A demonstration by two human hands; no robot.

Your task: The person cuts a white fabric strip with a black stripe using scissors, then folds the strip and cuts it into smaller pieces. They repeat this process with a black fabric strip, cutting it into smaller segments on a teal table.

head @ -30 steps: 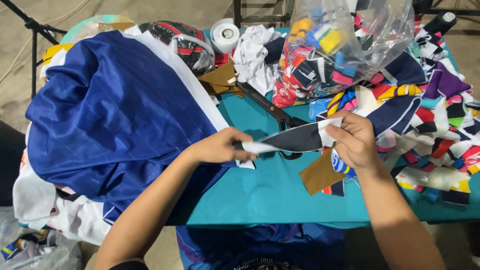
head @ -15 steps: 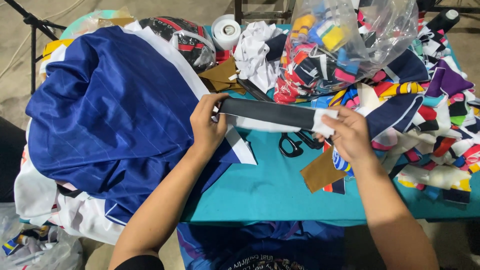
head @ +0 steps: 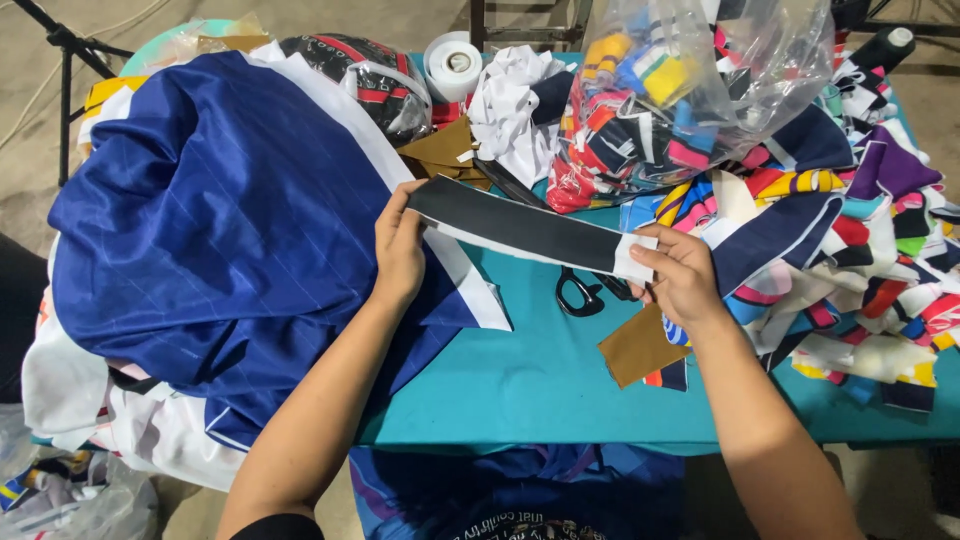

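Head view: I note L hand (head: 398,250) & R hand (head: 680,275) each pinched shut on ends of black fabric strip (head: 520,225), held taut above teal desk (head: 540,370). Scissors (head: 585,292) lie beneath, untouched. Strip looks already cut; sorting w/ scrap pile (head: 850,230) seems left.

Bare teal table (head: 520,380) between blue cloth (head: 210,250), scraps (head: 870,260).

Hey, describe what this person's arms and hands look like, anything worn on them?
Both forearms are bare from the elbow down, with no gloves, rings, watch or bracelets showing on the left hand or right hand. Only a sliver of dark sleeve shows at the left upper arm, at the frame's bottom edge.
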